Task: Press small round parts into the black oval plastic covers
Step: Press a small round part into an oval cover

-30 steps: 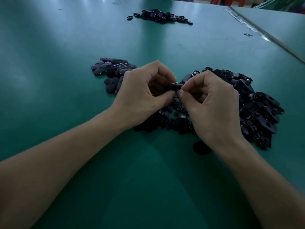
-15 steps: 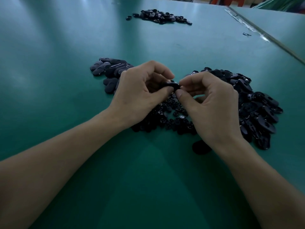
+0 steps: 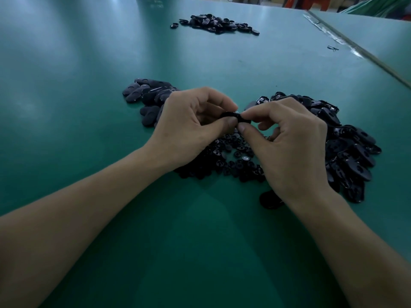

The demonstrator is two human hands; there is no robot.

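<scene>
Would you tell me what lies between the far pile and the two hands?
Head view: only bare green table between far pile and the left hand and right hand.

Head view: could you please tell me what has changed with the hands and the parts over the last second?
Very little. The right hand loosened its lower fingers slightly, its thumb and forefinger still pinching the black oval cover. The left hand kept its grip on the cover. Nothing was let go. The small round parts, the left cover pile, the right cover pile and the green table stayed as they were.
</scene>
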